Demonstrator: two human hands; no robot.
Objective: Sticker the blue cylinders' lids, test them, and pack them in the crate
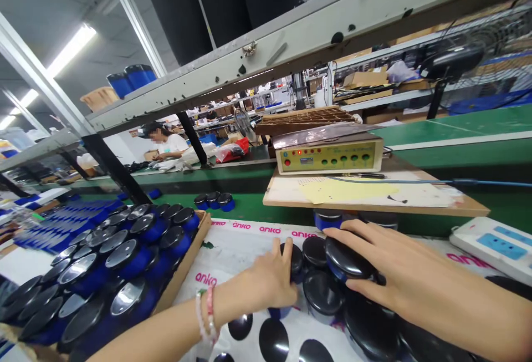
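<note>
Blue cups with shiny black tops [322, 295] stand in a cluster on the white sheet [233, 251] printed with pink letters. My left hand [270, 279], bracelets at its wrist, has its fingers on a black-topped cup [293, 261] at the cluster's left side. My right hand [374, 259] spreads its fingers and thumb around another black-topped cup [346, 256], gripping it. Loose black discs [273, 340] lie on the sheet below my left hand.
A cardboard box [183, 268] full of blue cups stands at left. Behind, a control box [330, 154] sits on a wooden board [374, 201]. A power strip [494, 243] lies at right. A shelf beam [249, 54] crosses above. A person [170, 143] sits farther back.
</note>
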